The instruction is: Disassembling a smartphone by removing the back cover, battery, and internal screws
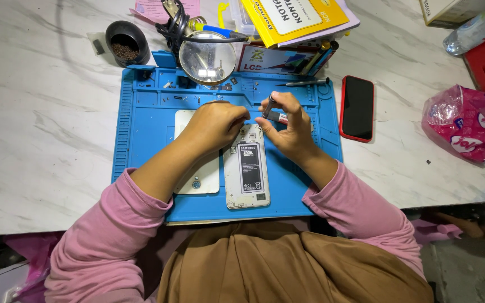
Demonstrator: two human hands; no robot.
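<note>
**A phone repair bench**

This was a small electronics repair workstation. A blue silicone work mat (141, 140) with moulded parts trays covered the marble-patterned counter (40, 129), and an opened phone (246, 174) lay on it with its battery exposed. A magnifier lamp (207, 58) stood at the mat's far edge, beside pens and tools (312, 59), a small black pot (126, 42) and a stack of notebooks (296, 17).

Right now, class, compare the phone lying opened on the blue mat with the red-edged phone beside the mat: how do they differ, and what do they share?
The opened phone lies back-up with its cover off and battery showing; the red-edged phone lies closed, dark screen up. The opened phone rests on the blue mat; the red-edged one lies on the marble table. The left hand and right hand work at the opened phone's top; nothing touches the other. Both lie flat, lengthwise.
</note>
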